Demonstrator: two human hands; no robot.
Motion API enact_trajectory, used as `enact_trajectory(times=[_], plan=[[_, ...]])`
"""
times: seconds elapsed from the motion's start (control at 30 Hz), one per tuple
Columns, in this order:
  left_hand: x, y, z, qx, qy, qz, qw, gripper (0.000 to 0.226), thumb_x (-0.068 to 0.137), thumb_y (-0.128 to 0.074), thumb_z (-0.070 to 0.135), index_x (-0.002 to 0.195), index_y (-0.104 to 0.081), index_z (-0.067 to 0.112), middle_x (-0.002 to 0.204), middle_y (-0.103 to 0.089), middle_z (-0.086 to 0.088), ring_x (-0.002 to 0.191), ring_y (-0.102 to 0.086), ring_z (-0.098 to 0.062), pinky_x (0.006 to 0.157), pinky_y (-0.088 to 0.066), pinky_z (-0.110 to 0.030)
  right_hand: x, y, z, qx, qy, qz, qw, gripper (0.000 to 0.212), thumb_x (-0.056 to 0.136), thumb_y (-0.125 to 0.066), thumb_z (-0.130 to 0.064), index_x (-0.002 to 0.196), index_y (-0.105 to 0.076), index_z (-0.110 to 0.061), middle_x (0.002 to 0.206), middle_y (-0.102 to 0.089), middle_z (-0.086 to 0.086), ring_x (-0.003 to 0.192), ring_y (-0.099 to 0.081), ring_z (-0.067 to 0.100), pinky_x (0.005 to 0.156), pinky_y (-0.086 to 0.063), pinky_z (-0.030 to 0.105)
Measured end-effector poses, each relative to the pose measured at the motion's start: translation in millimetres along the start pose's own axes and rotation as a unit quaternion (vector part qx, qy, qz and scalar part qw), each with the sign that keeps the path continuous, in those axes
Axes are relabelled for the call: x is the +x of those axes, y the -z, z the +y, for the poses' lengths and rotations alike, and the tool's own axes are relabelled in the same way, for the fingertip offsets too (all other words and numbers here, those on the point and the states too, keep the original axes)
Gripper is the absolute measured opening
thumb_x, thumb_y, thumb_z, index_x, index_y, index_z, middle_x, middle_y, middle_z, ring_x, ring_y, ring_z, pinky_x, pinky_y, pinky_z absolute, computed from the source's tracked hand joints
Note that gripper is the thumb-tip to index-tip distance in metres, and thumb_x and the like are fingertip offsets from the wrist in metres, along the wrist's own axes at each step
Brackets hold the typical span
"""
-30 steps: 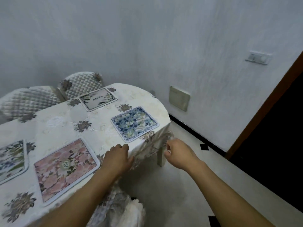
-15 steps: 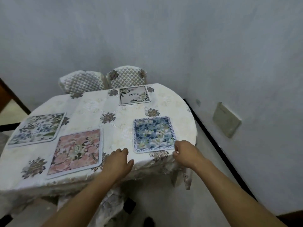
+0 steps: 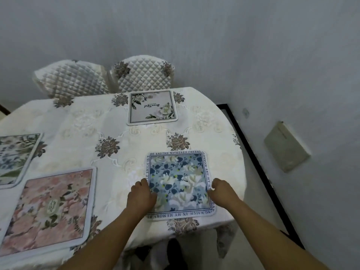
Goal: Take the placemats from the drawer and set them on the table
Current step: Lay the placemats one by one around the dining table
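Observation:
A blue floral placemat (image 3: 179, 180) with a lettered border lies flat near the front right edge of the table (image 3: 81, 121). My left hand (image 3: 141, 195) sits on its left edge with fingers curled and the thumb on the mat. My right hand (image 3: 222, 191) is curled against its right edge. A white placemat with flowers (image 3: 153, 107) lies at the far edge. To the front left lies a pink floral placemat (image 3: 50, 207), and a green-and-blue one (image 3: 13, 154) is cut off at the left. No drawer is in view.
Two quilted chairs (image 3: 72, 80) (image 3: 144, 75) stand pushed in behind the table against the grey wall. The embroidered tablecloth hangs over the rounded right end. A black baseboard (image 3: 253, 152) and a wall plate (image 3: 286, 147) are to the right.
My view has swung left and closer over the table. Both hands moved from the table's front edge up onto the two sides of the blue placemat.

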State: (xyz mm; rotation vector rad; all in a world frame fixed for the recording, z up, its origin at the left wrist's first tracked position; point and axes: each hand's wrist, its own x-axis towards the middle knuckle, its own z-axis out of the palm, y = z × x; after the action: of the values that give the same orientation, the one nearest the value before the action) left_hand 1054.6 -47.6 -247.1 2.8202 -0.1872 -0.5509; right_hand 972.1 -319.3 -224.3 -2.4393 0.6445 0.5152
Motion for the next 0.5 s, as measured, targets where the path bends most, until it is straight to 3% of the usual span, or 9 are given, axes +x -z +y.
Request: enact_trajectory(times=[0.07, 0.17, 0.23, 0.3, 0.4, 0.5], plan=[[20, -7, 3, -0.064, 0.058, -0.009, 0.996, 0.05, 0.084, -0.064, 0.038, 0.115, -0.045, 0.004, 0.112, -0.054, -0.018, 0.103, -0.053, -0.037, 0.08, -0.046, -0.04, 24, 3, 4, 0.044, -0.039, -0.006, 0.998, 0.029, 0.089, -0.059, -0.026, 0.105, -0.052, -0.002, 0.1, -0.059, 0.015, 0.083, -0.052, 0.026, 0.063, -0.037, 0.031], [41, -17, 7, -0.144, 0.137, 0.003, 0.98, 0.051, 0.082, -0.068, 0.035, 0.112, -0.049, -0.001, 0.111, -0.056, -0.022, 0.104, -0.054, -0.041, 0.085, -0.045, -0.041, 53, 6, 9, 0.111, -0.073, -0.02, 0.991, 0.028, 0.089, -0.059, -0.025, 0.103, -0.049, -0.003, 0.094, -0.054, 0.01, 0.078, -0.051, 0.024, 0.052, -0.032, 0.025], [51, -25, 7, -0.162, 0.187, 0.011, 0.969, 0.047, 0.083, -0.066, 0.035, 0.108, -0.052, -0.001, 0.109, -0.058, -0.023, 0.103, -0.055, -0.042, 0.088, -0.044, -0.043, 70, 4, 12, 0.158, -0.094, -0.038, 0.982, 0.021, 0.089, -0.06, -0.025, 0.09, -0.046, -0.009, 0.083, -0.049, 0.004, 0.069, -0.048, 0.018, 0.05, -0.03, 0.024], [59, -31, 4, -0.199, 0.232, 0.011, 0.952, 0.045, 0.082, -0.066, 0.035, 0.106, -0.054, -0.001, 0.104, -0.059, -0.021, 0.1, -0.057, -0.042, 0.083, -0.046, -0.042, 85, 0, 13, 0.21, -0.118, -0.043, 0.97, 0.029, 0.087, -0.061, -0.024, 0.072, -0.038, -0.016, 0.067, -0.039, -0.001, 0.055, -0.04, 0.013, 0.048, -0.028, 0.025], [63, -32, 5, -0.237, 0.265, 0.012, 0.935, 0.028, 0.087, -0.061, 0.028, 0.084, -0.056, 0.0, 0.078, -0.061, -0.013, 0.08, -0.063, -0.035, 0.068, -0.047, -0.037, 101, 0, 19, 0.269, -0.143, -0.038, 0.952, 0.035, 0.085, -0.063, -0.019, 0.057, -0.041, -0.016, 0.054, -0.044, 0.002, 0.048, -0.044, 0.016, 0.047, -0.03, 0.024], [55, -27, 12, -0.217, 0.258, 0.055, 0.94, 0.037, 0.094, -0.054, 0.023, 0.061, -0.038, 0.017, 0.053, -0.038, 0.003, 0.051, -0.04, -0.015, 0.055, -0.041, -0.034, 110, 8, 26, 0.315, -0.147, -0.06, 0.936, 0.024, 0.083, -0.061, -0.016, 0.061, -0.059, -0.006, 0.064, -0.065, 0.013, 0.06, -0.062, 0.024, 0.058, -0.045, 0.03]])
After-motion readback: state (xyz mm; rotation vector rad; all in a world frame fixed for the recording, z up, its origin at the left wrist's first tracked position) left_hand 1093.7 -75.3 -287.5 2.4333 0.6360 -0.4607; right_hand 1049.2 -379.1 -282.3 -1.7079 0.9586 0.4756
